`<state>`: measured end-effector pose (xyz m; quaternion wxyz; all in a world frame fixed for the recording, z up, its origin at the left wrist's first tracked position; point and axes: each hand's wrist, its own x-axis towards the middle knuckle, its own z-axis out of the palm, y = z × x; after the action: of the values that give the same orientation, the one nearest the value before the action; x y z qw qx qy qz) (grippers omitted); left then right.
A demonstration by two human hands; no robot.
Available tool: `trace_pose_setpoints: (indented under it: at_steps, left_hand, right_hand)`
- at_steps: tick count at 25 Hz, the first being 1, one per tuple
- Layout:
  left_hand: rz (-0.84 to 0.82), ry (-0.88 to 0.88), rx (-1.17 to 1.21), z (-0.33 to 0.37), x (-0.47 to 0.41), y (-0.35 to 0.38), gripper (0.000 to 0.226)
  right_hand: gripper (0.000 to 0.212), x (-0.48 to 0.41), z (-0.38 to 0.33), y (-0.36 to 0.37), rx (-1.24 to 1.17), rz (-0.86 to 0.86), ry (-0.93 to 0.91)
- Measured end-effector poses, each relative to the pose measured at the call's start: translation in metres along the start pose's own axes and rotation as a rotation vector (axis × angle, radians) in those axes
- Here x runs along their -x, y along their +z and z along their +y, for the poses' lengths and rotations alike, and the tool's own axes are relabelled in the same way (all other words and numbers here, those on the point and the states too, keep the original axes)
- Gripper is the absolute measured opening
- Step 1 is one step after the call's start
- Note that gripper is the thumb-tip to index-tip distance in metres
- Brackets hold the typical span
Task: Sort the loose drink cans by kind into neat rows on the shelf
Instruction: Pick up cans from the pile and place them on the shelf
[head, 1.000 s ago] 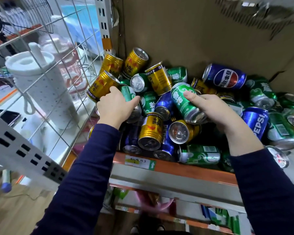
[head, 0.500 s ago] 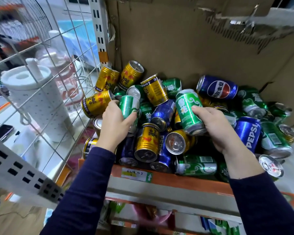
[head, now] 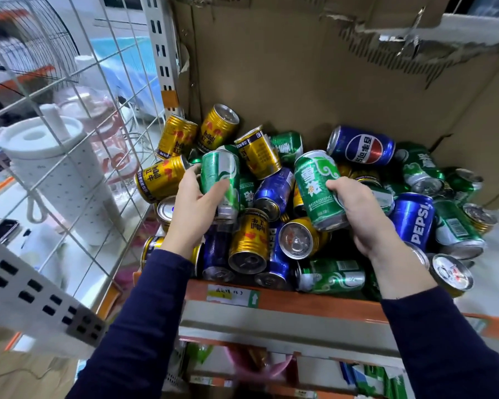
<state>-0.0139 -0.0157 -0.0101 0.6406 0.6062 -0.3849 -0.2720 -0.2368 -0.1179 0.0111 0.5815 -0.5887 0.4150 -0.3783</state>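
— Left hand [head: 195, 205]?
— Curled around a green can [head: 221, 174], thumb across the front, fingers behind. Held almost upright over the left part of the pile of cans [head: 249, 240].
— And the right hand [head: 360, 214]?
— Gripping a second green can [head: 317, 188], the one with white characters and "REFRESHING" on the side. Tilted, top end leaning to the left and away, bottom end toward the camera.
— Touching each other?
— No, apart, with a gold can [head: 258, 152] and a blue can [head: 274, 188] between them.
— The shelf [head: 314, 305]?
— Orange front edge with a small label. Full of loose gold, green and blue cans, lying mixed in all directions. Brown cardboard [head: 314, 67] behind, like a back wall. At the back, on top, a blue can with a round logo [head: 360, 145], lying on its side.
— On the left side?
— A wire grid [head: 69, 125], and behind it a white tumbler [head: 55, 174] with a straw.
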Motion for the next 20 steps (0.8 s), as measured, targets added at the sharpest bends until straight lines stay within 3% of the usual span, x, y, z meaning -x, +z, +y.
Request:
trace_pose_setpoints:
  at_steps: [4,7,9,14,20]
  left_hand:
    - [-0.043,-0.163,0.291,0.005,-0.006,0.007,0.026]
    - [-0.127,-0.263,0.459,0.020,-0.008,0.026,0.047]
    - [-0.214,-0.249,0.521,0.029,-0.005,0.047,0.034]
    - [-0.345,-0.004,0.246,0.048,0.020,0.123,0.039]
    - [-0.527,0.191,0.236,0.060,0.081,0.269,0.041]
  right_hand:
    - [0.060,0.009,-0.003,-0.001,0.000,-0.033,-0.016]
    - [0.066,0.020,-0.011,-0.015,-0.042,0.044,-0.043]
    - [0.062,0.031,-0.015,-0.034,-0.083,0.109,-0.084]
    - [0.059,0.066,-0.014,-0.107,-0.066,0.321,-0.166]
    - [0.061,0.128,0.002,-0.240,0.023,0.548,-0.177]
